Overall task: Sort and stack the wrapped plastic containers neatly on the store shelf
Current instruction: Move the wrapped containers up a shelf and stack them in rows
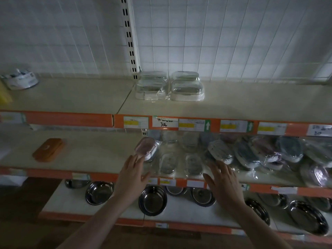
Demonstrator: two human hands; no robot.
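My left hand (pixel 133 172) touches a tilted pink-lidded wrapped plastic container (pixel 145 148) with straight fingers; my right hand (pixel 223 180) hovers spread (near the wrapped heap (pixel 269 151)).

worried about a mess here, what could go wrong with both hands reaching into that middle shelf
The pink-lidded container is tilted against its neighbour, and the left hand at its lower end could tip it over. The heap of wrapped containers leans at the right hand; a nudge may slide some off the middle shelf onto the steel bowls below.
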